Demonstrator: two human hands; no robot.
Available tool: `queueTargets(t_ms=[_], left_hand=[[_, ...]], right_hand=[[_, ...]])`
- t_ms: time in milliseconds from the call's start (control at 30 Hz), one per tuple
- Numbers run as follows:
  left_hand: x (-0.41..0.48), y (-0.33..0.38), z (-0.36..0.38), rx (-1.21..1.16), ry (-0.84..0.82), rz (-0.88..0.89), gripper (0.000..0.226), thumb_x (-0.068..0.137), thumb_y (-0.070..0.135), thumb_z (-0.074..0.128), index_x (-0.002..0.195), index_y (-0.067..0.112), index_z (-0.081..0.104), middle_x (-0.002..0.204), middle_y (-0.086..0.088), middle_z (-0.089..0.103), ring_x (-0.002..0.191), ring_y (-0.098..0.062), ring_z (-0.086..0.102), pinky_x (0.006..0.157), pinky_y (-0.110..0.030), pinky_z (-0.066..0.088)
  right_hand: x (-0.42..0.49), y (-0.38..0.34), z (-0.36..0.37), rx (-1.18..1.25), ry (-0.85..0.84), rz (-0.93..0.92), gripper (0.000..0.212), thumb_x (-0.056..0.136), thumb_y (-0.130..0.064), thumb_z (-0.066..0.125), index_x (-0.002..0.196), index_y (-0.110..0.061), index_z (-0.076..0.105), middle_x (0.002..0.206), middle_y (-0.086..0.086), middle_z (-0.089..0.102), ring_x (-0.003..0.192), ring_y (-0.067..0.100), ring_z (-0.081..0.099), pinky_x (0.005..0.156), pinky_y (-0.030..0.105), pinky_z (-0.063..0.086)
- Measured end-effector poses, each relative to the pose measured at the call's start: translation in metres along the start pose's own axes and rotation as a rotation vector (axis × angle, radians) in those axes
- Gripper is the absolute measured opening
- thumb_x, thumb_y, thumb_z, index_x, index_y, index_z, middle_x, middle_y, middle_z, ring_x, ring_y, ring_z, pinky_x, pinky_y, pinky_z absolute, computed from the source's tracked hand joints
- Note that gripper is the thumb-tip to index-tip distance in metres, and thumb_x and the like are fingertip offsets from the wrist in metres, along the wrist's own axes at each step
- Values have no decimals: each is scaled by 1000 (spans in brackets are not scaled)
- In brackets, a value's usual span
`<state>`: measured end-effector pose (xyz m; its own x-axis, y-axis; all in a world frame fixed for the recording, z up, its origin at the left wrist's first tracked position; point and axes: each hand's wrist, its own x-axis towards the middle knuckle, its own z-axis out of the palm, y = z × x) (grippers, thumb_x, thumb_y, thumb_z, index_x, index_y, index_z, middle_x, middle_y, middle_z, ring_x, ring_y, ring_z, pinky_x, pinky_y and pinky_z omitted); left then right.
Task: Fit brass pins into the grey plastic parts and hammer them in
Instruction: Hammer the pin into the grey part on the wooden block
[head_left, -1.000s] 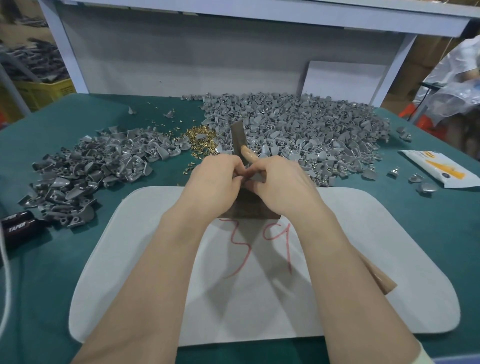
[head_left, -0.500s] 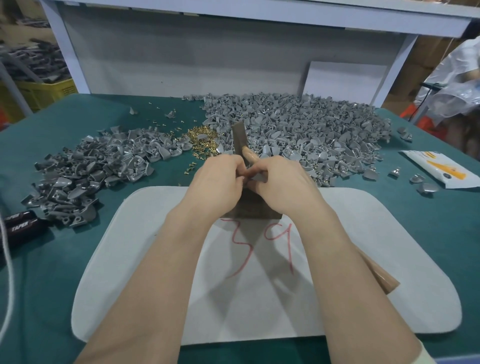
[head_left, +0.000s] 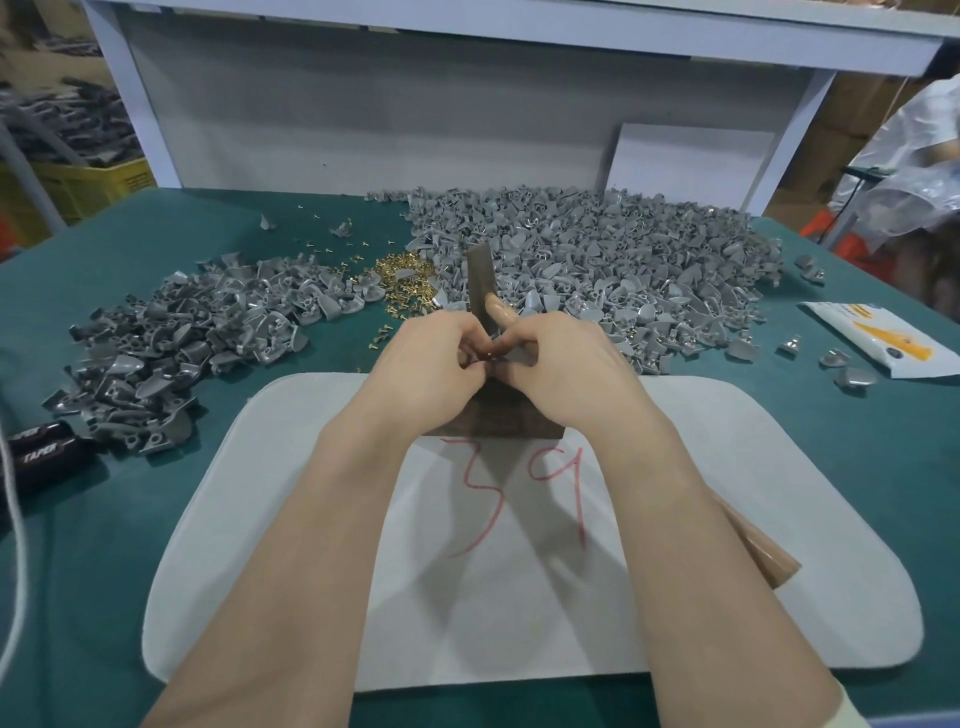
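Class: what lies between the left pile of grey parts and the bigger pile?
A small heap of brass pins on the green cloth, shown in the head view.

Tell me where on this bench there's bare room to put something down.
The near half of the white mat, around the forearms, is bare. So is the green cloth either side of it, nearer than the black grips and the white packet. Crowded: the two piles of grey parts and the brass pins behind the mat.
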<state>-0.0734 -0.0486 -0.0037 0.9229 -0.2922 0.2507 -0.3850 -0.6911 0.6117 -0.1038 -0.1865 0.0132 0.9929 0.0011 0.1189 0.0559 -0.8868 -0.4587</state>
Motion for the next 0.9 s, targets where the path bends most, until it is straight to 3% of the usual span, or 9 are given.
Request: queueTargets(t_ms=[133, 333, 500, 633, 900], left_hand=[[0, -1, 0, -20, -5, 3, 11, 84, 11, 65, 93, 16, 65, 81, 3, 62, 81, -15, 59, 79, -26, 50], [0, 1, -2, 63, -10, -6, 6, 86, 17, 64, 89, 22, 62, 69, 13, 53, 78, -16, 57, 74, -29, 49], [-1, 3, -2, 44, -7, -26, 5, 85, 19, 64, 84, 23, 63, 68, 13, 54, 78, -16, 59, 75, -28, 50], [-1, 5, -1, 18, 21, -55, 8, 85, 25, 65, 77, 23, 65, 76, 3, 65, 83, -20, 63, 78, -35, 53], [-3, 9, 1, 64, 47, -38, 8, 87, 21, 62, 79, 19, 64, 81, -4, 65, 82, -26, 62, 75, -36, 52]], right_hand=[[0, 0, 1, 4, 10, 11, 20, 85, -34, 66, 105, -34, 68, 114, 1, 67, 108, 25, 58, 89, 36, 49], [0, 1, 1, 14, 13, 4, 19, 85, -37, 66, 103, -35, 68, 109, 2, 66, 104, 26, 58, 84, 35, 49], [1, 4, 0, 49, 3, 6, 18, 85, -34, 65, 103, -33, 68, 122, -4, 64, 111, 23, 58, 92, 37, 48], [2, 4, 0, 41, -5, -10, 15, 86, -33, 64, 100, -32, 68, 131, -10, 58, 117, 20, 56, 94, 36, 47], [2, 3, 0, 5, -7, -1, 12, 87, -33, 63, 98, -33, 67, 127, -8, 62, 113, 22, 57, 92, 36, 48]])
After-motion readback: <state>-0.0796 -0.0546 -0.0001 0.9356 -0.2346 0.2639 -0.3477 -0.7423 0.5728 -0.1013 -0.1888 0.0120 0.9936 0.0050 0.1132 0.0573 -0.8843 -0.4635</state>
